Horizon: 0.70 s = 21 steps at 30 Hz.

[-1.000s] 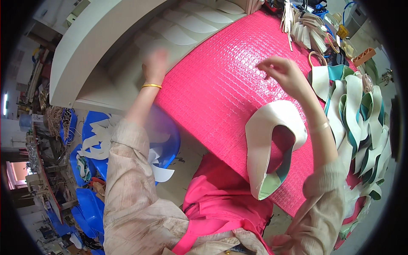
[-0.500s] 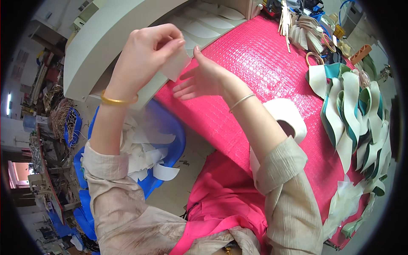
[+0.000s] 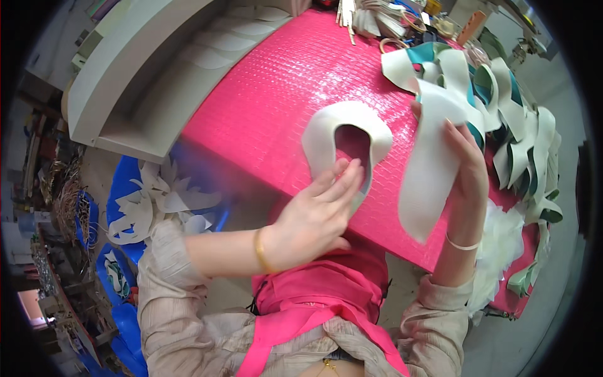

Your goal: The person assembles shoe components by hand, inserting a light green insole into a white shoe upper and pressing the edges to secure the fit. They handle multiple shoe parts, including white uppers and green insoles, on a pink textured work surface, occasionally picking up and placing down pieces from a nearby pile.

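On the pink table cover (image 3: 270,107) lies a white U-shaped piece, like a shoe upper (image 3: 326,116), with an opening in its middle. My left hand (image 3: 317,217), a gold bangle at its wrist, reaches over the near side of that opening with fingers stretched out; nothing shows in its grasp. To the right, my right hand (image 3: 470,166) grips a long white curved piece (image 3: 427,169), raised above the table, its rounded end hanging down. That piece looks like another shoe upper; my right fingers are partly behind it.
A pale curved-front machine (image 3: 119,69) with thin white pieces on its bed stands at the left. Below it a blue basin (image 3: 122,182) holds white offcuts (image 3: 147,201). Several white-and-green shoe uppers (image 3: 524,151) are heaped at the right, above crumpled translucent sheets (image 3: 499,251).
My left hand came down from the machine, and the small pale sheet there is no longer in view. My right hand moved right and took up the long white piece. The view shifted rightward.
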### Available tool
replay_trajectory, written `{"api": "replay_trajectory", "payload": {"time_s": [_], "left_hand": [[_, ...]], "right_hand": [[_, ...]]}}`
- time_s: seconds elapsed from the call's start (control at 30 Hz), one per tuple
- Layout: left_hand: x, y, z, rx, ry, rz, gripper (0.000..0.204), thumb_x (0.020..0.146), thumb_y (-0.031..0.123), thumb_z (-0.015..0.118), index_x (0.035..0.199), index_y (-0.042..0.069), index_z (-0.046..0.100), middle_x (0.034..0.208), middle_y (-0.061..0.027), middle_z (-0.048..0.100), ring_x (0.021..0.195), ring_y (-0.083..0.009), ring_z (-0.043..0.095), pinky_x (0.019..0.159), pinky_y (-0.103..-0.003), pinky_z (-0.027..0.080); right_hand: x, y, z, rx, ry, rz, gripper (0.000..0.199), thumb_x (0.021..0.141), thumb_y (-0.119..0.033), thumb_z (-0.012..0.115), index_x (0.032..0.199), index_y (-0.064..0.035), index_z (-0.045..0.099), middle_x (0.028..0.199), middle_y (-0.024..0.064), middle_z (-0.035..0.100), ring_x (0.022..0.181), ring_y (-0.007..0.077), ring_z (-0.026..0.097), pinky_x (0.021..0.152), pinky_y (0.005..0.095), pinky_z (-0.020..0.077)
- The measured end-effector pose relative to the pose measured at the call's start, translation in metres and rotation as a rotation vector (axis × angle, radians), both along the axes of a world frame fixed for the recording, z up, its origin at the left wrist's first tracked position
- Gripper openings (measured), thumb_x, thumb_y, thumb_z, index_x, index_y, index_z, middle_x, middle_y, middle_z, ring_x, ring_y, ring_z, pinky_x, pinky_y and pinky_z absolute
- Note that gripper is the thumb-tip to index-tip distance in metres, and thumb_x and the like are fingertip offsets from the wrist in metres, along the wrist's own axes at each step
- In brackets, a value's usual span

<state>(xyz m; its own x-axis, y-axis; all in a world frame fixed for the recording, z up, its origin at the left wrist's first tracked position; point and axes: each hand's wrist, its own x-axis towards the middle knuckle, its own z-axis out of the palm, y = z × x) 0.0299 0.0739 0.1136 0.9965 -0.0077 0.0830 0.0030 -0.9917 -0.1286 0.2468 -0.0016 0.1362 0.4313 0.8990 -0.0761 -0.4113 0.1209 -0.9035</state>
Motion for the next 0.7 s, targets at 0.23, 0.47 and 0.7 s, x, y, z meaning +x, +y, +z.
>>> {"api": "replay_trajectory", "payload": {"time_s": [0.23,0.47,0.7], "left_hand": [[0.046,0.036,-0.03,-0.742,0.097,-0.146,0.027,0.08,0.031,0.06,0.068,0.007,0.06,0.061,-0.0086,0.057,0.06,-0.0216,0.057,0.07,-0.032,0.042],[0.067,0.01,0.018,-1.866,-0.482,0.157,0.043,0.095,0.037,0.038,0.097,-0.002,0.058,0.093,-0.0077,0.06,0.09,-0.0122,0.053,0.082,-0.026,0.039],[0.074,0.002,0.027,-2.074,-0.579,0.22,0.056,0.096,0.043,0.029,0.111,-0.005,0.054,0.104,-0.0106,0.06,0.097,-0.0145,0.055,0.086,-0.027,0.04]], "right_hand": [[0.026,-0.074,-0.03,0.102,-0.014,-0.23,0.053,0.084,-0.015,0.059,0.129,0.0017,0.036,0.112,0.0104,0.056,0.099,0.0167,0.057,0.085,0.027,0.0461],[-0.022,-0.036,-0.016,0.473,-0.231,-0.433,0.058,0.082,0.004,0.055,0.134,-0.002,0.031,0.115,0.0108,0.055,0.096,0.014,0.057,0.079,0.0248,0.0474],[-0.042,-0.01,-0.026,0.414,-0.476,-0.478,0.059,0.078,0.008,0.058,0.132,0.0024,0.033,0.121,0.0137,0.052,0.104,0.0194,0.056,0.086,0.0282,0.0462]]}}
